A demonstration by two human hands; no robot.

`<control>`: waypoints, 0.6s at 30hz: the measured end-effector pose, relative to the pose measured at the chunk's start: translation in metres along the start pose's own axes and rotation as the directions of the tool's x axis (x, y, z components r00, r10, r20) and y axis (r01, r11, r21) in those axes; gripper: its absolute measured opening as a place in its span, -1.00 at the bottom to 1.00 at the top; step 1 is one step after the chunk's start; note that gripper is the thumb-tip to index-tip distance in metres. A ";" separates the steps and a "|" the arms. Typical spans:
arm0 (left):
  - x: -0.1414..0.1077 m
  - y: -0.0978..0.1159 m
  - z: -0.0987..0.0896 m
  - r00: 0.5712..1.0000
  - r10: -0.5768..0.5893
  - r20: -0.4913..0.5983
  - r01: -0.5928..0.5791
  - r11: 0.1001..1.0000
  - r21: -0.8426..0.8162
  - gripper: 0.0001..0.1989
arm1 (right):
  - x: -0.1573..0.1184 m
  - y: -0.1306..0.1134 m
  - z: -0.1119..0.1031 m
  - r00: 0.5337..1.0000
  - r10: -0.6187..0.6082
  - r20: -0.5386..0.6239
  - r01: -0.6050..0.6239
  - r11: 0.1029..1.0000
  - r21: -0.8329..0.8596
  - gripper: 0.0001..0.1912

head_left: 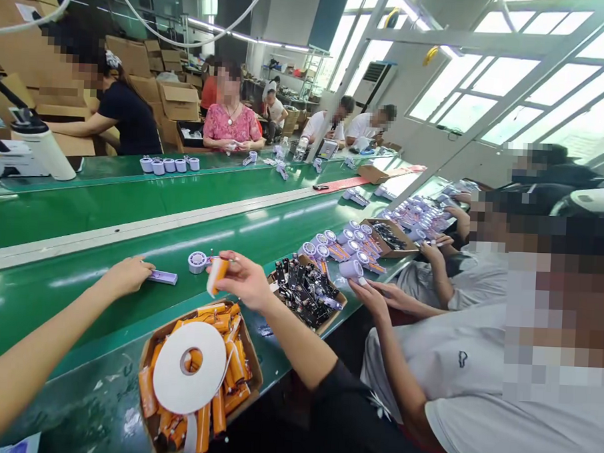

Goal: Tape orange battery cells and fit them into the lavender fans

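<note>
Seen from head height, two bare arms reached over a green belt (85, 260) in a busy workshop. The right hand (247, 281) was grasping an orange cylinder (220, 275) with a white face, pinched upright between thumb and fingers above the belt's near edge. The left hand (131, 273) had its fingers at the near end of a flat lilac handle (163, 277) lying on the belt; whether it gripped or only touched it, I cannot tell. A round lilac part (197, 262) sat between the two hands, near the cylinder. Below them, a white tape roll (168, 367) rested on a cardboard box (257, 371) heaped with more orange cylinders. To the right, beside a carton (335, 317) of black parts, a co-worker held a lilac piece (351, 269).
</note>
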State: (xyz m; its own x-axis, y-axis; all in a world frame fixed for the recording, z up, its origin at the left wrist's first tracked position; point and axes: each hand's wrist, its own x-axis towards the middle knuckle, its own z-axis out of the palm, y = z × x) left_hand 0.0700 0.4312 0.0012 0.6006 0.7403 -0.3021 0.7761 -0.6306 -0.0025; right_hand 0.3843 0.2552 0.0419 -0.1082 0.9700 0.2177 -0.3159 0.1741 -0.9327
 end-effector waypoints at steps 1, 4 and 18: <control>0.004 -0.001 0.000 1.000 0.002 0.001 -0.002 1.000 -0.012 -0.65 | 0.020 0.007 0.008 0.999 0.003 0.050 -0.003 1.000 -0.012 -0.23; 0.014 -0.003 -0.004 1.000 -0.005 0.011 0.006 0.998 -0.061 -0.74 | 0.077 0.031 0.027 0.989 0.038 0.145 -0.024 0.995 -0.097 -0.30; 0.024 -0.008 0.016 0.967 -0.232 -0.101 0.175 0.901 -0.397 -0.74 | 0.137 0.097 0.027 0.935 0.294 0.199 0.020 0.515 -0.857 -0.49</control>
State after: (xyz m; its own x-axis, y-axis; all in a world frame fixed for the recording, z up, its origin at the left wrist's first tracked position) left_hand 0.0752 0.4501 -0.0208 0.4200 0.8863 -0.1950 0.8807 -0.3463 0.3232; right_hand 0.3131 0.4004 -0.0109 -0.3815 0.9243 -0.0136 0.6430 0.2548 -0.7223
